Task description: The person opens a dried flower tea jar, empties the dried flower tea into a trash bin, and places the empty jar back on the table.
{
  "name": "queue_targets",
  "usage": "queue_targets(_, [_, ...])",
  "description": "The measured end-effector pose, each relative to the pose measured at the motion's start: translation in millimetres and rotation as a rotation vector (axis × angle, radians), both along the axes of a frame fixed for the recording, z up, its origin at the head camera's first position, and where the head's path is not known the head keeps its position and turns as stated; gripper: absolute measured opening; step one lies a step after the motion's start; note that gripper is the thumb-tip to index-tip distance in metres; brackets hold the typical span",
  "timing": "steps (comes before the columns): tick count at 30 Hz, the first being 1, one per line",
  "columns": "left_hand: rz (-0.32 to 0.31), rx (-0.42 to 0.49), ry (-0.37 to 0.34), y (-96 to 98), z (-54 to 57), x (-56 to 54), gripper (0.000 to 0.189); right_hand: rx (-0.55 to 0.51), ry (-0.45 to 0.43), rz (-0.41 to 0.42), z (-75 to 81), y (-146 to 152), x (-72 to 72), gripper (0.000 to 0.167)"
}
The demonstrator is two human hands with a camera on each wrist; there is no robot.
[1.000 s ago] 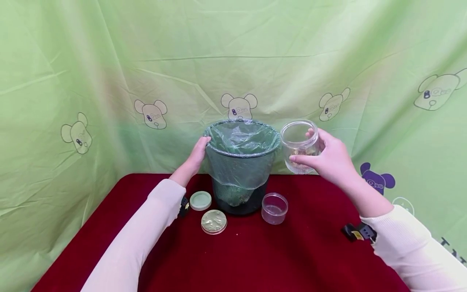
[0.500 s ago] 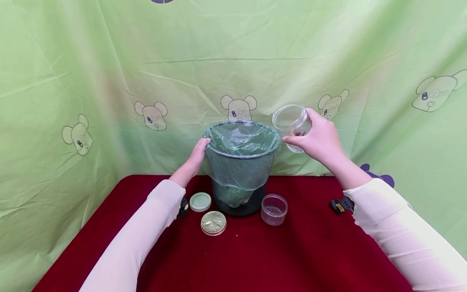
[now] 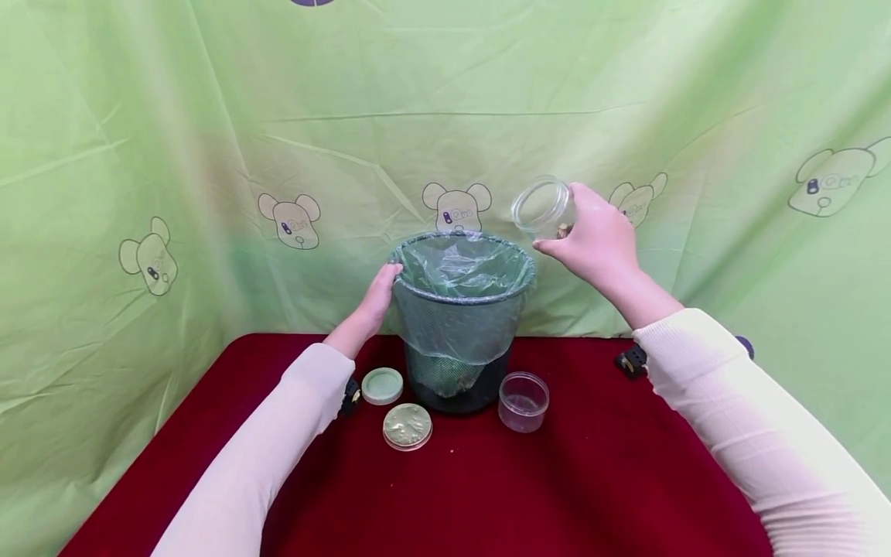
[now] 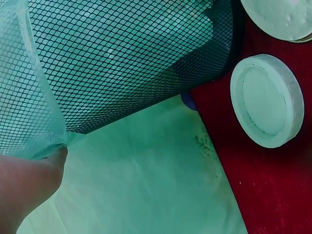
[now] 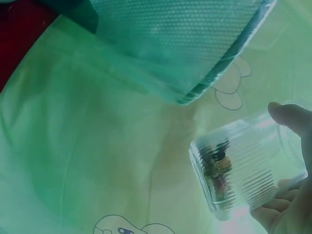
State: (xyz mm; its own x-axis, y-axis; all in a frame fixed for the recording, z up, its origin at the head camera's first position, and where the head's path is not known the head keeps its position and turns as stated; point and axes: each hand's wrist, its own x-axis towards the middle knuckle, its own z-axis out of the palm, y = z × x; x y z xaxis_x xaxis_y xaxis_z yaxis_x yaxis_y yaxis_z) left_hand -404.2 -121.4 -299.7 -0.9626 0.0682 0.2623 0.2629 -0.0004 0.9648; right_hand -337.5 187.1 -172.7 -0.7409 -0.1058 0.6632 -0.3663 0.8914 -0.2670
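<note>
My right hand (image 3: 596,236) grips a clear glass jar (image 5: 251,163) with ribbed sides, thumb and fingers round it. Held tilted, the jar has its mouth toward the left, just above and right of the bin's rim. Brown, dark and reddish bits (image 5: 218,168) lie at its bottom. My left hand (image 3: 372,298) holds the left side of the black mesh trash bin (image 3: 459,325) at the rim, its thumb on the edge and most fingers hidden. A thin translucent green bag lines the bin and folds down over its outside.
On the red tablecloth (image 3: 452,503), a pale green lid (image 3: 382,386) and a gold-coloured lid (image 3: 407,425) lie left and front of the bin. A small clear plastic tub (image 3: 524,402) stands at its right foot. Behind hangs a green curtain (image 3: 348,139) with mouse drawings.
My right hand has lifted the jar up and leftward toward the bin and tipped it further to the left. The left hand and the bin have stayed put.
</note>
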Motion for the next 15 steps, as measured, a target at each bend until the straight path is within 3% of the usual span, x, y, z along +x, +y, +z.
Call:
queue_targets(10, [0.035,-0.021,0.02,1.3,-0.1,0.1,0.033,0.156,0.099,-0.032,-3.8,-8,-15.5,0.066])
queue_targets(15, [0.047,-0.01,0.021,1.9,-1.4,-0.5,0.036,0.24,0.236,-0.027,-9.0,-12,-24.2,0.068])
